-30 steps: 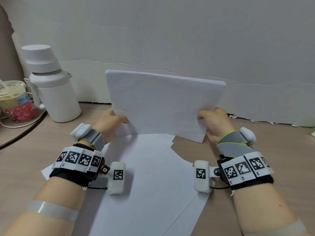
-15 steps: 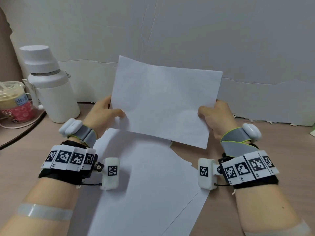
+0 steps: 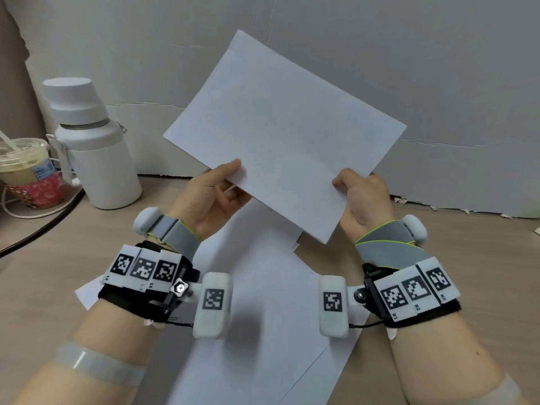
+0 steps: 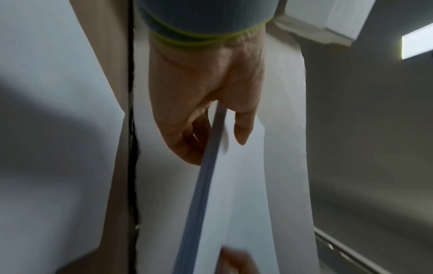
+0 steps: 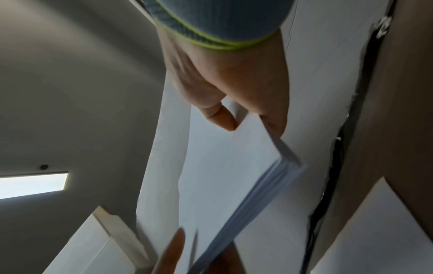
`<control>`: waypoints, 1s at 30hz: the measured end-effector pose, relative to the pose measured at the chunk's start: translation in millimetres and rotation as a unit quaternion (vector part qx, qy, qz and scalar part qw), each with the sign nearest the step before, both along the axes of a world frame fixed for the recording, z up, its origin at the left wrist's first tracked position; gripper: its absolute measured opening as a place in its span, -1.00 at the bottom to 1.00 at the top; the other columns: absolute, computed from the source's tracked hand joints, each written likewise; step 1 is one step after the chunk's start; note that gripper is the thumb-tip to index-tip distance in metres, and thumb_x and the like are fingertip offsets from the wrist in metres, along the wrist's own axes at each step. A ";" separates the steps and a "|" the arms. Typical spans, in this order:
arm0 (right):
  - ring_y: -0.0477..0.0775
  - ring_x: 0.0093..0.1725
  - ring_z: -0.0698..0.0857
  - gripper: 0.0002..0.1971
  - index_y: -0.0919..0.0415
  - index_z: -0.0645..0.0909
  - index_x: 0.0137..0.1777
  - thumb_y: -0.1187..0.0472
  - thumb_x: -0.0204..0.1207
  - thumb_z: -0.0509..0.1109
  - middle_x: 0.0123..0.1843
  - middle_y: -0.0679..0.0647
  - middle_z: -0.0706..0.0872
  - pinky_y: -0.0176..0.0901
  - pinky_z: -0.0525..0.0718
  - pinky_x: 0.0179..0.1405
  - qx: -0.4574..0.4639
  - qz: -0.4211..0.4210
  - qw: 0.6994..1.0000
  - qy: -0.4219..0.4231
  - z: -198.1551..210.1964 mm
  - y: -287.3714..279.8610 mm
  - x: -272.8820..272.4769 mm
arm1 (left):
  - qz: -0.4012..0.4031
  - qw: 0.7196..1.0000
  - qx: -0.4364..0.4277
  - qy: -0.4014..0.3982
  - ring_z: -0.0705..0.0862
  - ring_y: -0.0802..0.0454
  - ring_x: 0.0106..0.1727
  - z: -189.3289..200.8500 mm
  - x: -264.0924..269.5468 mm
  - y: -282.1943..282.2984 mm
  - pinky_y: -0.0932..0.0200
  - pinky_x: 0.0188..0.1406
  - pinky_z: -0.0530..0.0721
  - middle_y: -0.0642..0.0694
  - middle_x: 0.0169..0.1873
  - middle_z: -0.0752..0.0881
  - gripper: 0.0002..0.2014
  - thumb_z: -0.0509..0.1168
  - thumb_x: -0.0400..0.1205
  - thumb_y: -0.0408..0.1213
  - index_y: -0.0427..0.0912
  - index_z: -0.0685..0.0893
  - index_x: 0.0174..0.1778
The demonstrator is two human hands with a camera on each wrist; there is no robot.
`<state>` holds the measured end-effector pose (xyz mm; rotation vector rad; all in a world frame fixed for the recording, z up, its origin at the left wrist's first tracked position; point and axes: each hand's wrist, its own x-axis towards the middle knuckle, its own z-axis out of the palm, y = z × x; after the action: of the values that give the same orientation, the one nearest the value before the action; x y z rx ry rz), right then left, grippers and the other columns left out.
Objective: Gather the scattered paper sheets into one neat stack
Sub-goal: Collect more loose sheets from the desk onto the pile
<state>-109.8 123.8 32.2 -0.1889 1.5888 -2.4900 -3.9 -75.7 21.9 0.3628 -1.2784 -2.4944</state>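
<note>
A stack of white paper sheets [image 3: 280,133] is held up off the desk, rotated so one corner points down. My left hand [image 3: 216,191] grips its lower left edge, thumb on the front face. My right hand [image 3: 359,197] grips the lower right edge near the bottom corner. In the left wrist view the stack [image 4: 206,178] shows edge-on between thumb and fingers of the left hand [image 4: 211,133]. In the right wrist view the right hand [image 5: 248,115] pinches the stack [image 5: 257,194] near its corner. Several loose white sheets [image 3: 257,317] lie overlapped on the desk below my wrists.
A white insulated bottle [image 3: 90,147] stands at the back left, with a lidded drink cup [image 3: 26,171] beside it and a dark cable [image 3: 43,226] across the wooden desk [image 3: 467,258]. A white board wall [image 3: 409,68] closes off the back.
The held stack has lifted off the desk and rotated clockwise, from level to tilted with its left corner high. Both hands rose with it and shifted toward its lower edges.
</note>
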 end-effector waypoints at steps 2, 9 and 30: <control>0.17 -0.17 0.65 -0.72 0.24 0.57 -0.20 0.61 0.43 0.18 -0.21 0.16 0.63 0.06 0.66 -0.07 -0.019 0.001 1.000 0.008 0.0 -9.0 7.9 | -0.001 1.000 -0.007 -0.008 0.69 -0.24 0.37 -1.7 -3.5 14.4 -0.14 0.34 0.69 -0.28 0.35 0.71 -0.56 0.39 0.65 -0.32 -0.41 0.61 0.44; 0.11 -0.17 0.62 -0.70 0.22 0.57 -0.14 0.62 0.47 0.16 -0.22 0.10 0.64 -0.04 0.65 -0.10 -0.041 0.021 0.998 0.036 -3.0 -33.3 34.4 | 0.104 0.994 0.008 0.023 0.77 -0.23 0.24 -3.7 -10.6 29.9 -0.18 0.23 0.75 -0.28 0.26 0.77 -0.64 0.34 0.68 -0.44 -0.37 0.62 0.42; 0.02 -0.20 0.63 -0.57 0.16 0.67 0.05 -0.02 0.29 0.70 -0.16 -0.03 0.70 -0.21 0.59 -0.21 0.659 0.215 0.702 0.160 -17.4 10.9 60.7 | 0.257 0.963 -0.039 -0.073 0.81 -0.16 0.10 -40.7 64.0 -1.3 -0.27 0.14 0.77 -0.05 0.06 0.84 -0.61 0.49 0.40 -0.35 -0.16 0.71 0.17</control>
<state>-49.1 134.8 14.8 -0.6534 2.5955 -0.5764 60.1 -76.9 -18.8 0.7625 -1.1484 -2.0040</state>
